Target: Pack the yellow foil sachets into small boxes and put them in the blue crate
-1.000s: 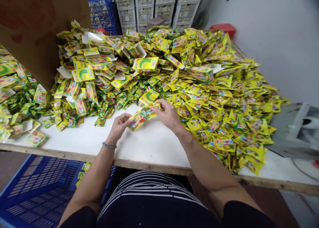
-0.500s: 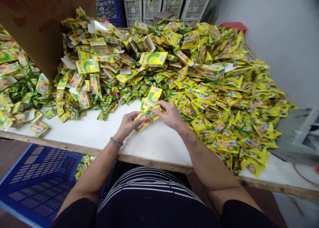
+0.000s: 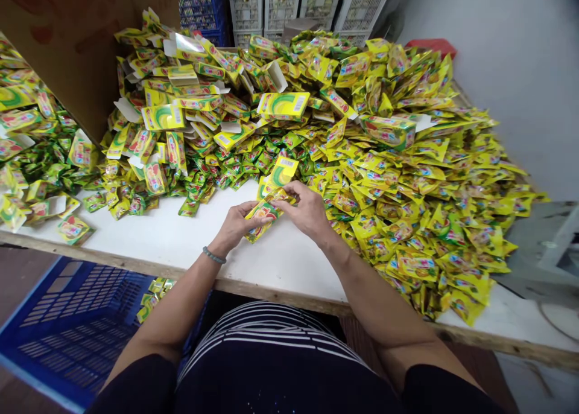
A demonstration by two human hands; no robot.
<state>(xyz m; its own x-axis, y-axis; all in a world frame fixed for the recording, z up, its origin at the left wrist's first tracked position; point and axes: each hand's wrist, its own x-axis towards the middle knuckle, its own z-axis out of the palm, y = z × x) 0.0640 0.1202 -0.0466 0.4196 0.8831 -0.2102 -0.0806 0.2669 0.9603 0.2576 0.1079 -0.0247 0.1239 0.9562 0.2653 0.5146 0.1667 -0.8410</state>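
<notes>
Over the white tabletop, my left hand (image 3: 236,226) is closed round a small yellow-and-green carton (image 3: 261,223) with red fruit printed on it, thumb across its face. At the carton's upper right end, my right hand (image 3: 306,212) has thumb and fingers pinched on a shiny yellow packet (image 3: 277,195). The packet meets the carton's end; how far inside it reaches is hidden by the fingers. Just beyond both hands lies another yellow carton (image 3: 284,171) with a barcode, partly covered by them.
A heap of yellow packets (image 3: 407,191) spreads on the right. Cartons with raised flaps (image 3: 163,117) pile at back left, small green packets (image 3: 235,166) before them. A cardboard panel (image 3: 85,52) stands left. Below the table's wooden edge (image 3: 271,293) is a blue crate (image 3: 76,329).
The yellow packet shows less beyond the carton's end than before, and my right fingers have moved slightly toward the carton. The whole view has shifted a little.
</notes>
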